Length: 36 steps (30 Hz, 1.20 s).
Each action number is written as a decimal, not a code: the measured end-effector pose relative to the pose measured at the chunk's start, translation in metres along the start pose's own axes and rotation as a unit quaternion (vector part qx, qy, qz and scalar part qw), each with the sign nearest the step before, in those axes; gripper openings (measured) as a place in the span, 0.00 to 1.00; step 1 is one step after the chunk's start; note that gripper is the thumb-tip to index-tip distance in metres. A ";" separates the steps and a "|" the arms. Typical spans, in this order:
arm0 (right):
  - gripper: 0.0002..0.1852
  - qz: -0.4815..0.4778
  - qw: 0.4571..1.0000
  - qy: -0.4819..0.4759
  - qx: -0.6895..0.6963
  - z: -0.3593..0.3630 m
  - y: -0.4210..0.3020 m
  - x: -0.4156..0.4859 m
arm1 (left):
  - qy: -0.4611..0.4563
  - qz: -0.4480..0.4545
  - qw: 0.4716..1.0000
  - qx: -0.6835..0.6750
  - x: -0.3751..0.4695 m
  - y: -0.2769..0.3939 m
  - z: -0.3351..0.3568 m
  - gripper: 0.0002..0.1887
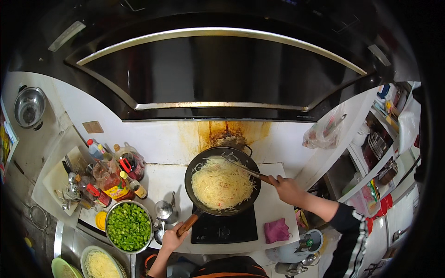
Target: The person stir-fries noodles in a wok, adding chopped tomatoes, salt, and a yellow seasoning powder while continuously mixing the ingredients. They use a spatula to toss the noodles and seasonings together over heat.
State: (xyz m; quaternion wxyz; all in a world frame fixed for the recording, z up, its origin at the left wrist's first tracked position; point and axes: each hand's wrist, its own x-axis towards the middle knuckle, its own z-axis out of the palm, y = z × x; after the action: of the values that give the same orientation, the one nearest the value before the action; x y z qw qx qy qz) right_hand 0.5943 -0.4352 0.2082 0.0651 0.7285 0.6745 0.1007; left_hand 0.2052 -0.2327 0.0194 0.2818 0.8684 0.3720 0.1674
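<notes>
My left hand (172, 238) grips the brown wooden handle (188, 224) of a dark wok (189, 166). Pale yellow shredded vegetable, perhaps potato, with a few reddish bits (222, 187) fills most of the wok. In my right hand (288, 190) is the wooden grip of a metal spatula (247, 170). Its blade reaches into the far side of the shreds and is partly hidden by them. Beneath the wok lies a black glass-topped cooker (224, 234) on the white counter.
Left of the wok stand a metal kettle (167, 210), a bowl of chopped green peppers or scallions (128, 226) and several sauce bottles (131, 166). A purple cloth (277, 231) lies at right. A range hood (222, 113) overhangs the back; a gas cylinder (290, 251) stands below right.
</notes>
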 end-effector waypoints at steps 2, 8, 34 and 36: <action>0.29 0.011 1.000 0.020 -0.002 0.025 -0.009 0.011 | 0.000 -0.013 1.000 0.003 -0.001 0.004 -0.003 0.26; 0.28 0.086 0.992 -0.015 0.092 0.012 -0.011 -0.042 | 0.029 0.024 0.999 -0.035 0.000 0.005 -0.002 0.25; 0.24 0.161 0.962 0.102 0.196 0.047 0.003 -0.053 | -0.036 -0.019 0.999 -0.034 0.001 0.013 -0.010 0.26; 0.25 0.158 0.969 0.095 0.167 0.002 0.001 -0.063 | -0.026 -0.005 0.999 -0.043 0.001 0.012 -0.010 0.26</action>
State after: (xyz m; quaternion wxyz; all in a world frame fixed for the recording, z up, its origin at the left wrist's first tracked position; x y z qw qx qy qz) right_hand 0.5917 -0.4984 0.2029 -0.1380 0.8134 0.5614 0.0643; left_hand 0.2076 -0.2348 0.0341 0.3296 0.8578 0.3608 0.1591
